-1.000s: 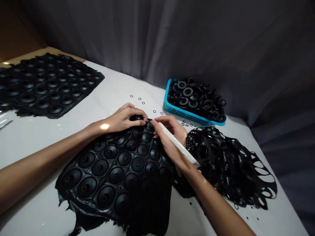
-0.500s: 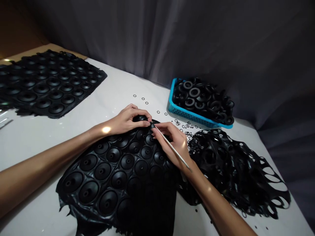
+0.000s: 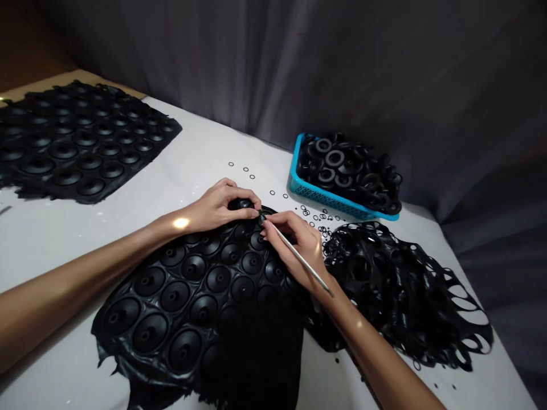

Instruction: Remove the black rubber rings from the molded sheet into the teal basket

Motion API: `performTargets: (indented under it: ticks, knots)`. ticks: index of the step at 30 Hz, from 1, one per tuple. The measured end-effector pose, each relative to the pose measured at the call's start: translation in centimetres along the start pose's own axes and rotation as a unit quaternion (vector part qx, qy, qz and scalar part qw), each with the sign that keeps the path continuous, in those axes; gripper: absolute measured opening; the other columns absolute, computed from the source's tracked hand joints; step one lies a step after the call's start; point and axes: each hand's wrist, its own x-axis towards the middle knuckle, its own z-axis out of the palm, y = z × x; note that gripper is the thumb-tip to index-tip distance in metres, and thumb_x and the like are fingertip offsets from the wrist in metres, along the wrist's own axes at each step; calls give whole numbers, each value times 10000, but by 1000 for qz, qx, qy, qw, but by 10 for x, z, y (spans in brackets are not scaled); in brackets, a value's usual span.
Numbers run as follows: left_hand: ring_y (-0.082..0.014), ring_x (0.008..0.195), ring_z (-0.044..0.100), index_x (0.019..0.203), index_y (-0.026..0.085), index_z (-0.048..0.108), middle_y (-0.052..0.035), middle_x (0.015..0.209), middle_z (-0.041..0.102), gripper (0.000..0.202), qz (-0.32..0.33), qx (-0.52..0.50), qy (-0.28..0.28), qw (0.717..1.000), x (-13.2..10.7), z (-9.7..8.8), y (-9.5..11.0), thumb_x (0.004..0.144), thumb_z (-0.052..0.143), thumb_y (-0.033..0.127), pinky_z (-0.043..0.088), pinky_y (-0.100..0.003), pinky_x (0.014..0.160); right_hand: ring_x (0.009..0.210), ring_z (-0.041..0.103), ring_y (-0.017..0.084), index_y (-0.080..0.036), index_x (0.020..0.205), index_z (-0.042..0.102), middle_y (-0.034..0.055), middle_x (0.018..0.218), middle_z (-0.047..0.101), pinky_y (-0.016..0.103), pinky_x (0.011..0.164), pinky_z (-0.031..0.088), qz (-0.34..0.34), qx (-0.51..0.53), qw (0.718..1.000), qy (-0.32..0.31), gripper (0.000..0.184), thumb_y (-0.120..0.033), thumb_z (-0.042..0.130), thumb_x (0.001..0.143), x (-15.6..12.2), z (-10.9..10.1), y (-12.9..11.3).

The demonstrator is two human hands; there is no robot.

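A black rubber sheet (image 3: 205, 307) moulded with rows of round, cup-like parts lies in front of me on the white table. At its far edge my left hand (image 3: 233, 203) is closed, thumb and fingers pinching the rubber. Just to the right, my right hand (image 3: 294, 239) grips a thin, pale stick-like tool (image 3: 305, 263) as one holds a pen. The tool's dark tip meets the rubber beside my left fingertips. Exactly what the tip touches is too small and dark to make out.
A blue basket (image 3: 329, 200) full of black rubber rings stands at the back. Right of my hand lies a heap of punched-out rubber scrap (image 3: 401, 290). Small loose rings (image 3: 316, 217) are scattered between them. Another moulded sheet (image 3: 85, 139) lies at the left.
The view has shifted slightly, so everything sits a little further left. Both hands keep their grip at the same spot on the sheet's far edge.
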Motion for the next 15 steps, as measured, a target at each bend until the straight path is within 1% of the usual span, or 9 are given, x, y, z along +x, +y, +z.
performTargets:
  ticks: [4, 7, 12, 15]
  knots:
    - [-239, 1016, 504, 1050, 303, 773, 21, 1088, 792, 298, 6, 13, -6, 1000, 0, 0, -1, 976, 620, 548, 340, -394, 1038, 808, 726, 154, -208, 1026, 678, 37, 935, 725, 289, 765, 602, 4, 2, 1000, 3, 44, -222, 636, 1022, 0, 0, -1]
    - [-243, 1028, 514, 1054, 297, 777, 15, 1079, 798, 314, 4, 16, -4, 1000, 0, 0, 0, 973, 622, 558, 351, -394, 1037, 802, 715, 151, -209, 1023, 672, 33, 935, 721, 280, 753, 587, -6, -11, 1000, -1, 50, -221, 623, 1027, 1, -1, -1]
    - [-212, 933, 582, 1037, 278, 779, 18, 1050, 817, 287, 25, 20, 2, 999, 1, -1, 3, 966, 644, 522, 352, -408, 1060, 795, 676, 152, -226, 985, 622, 25, 911, 698, 278, 770, 559, -18, -89, 996, -2, 75, -237, 583, 1049, 2, 3, -1]
    - [-196, 867, 608, 1007, 271, 790, 13, 1006, 821, 285, 32, 16, 12, 999, 3, 0, 3, 953, 659, 519, 386, -409, 1032, 823, 663, 170, -236, 966, 574, 39, 920, 679, 296, 782, 545, -20, -151, 988, -4, 101, -219, 536, 1058, 2, 10, -2]
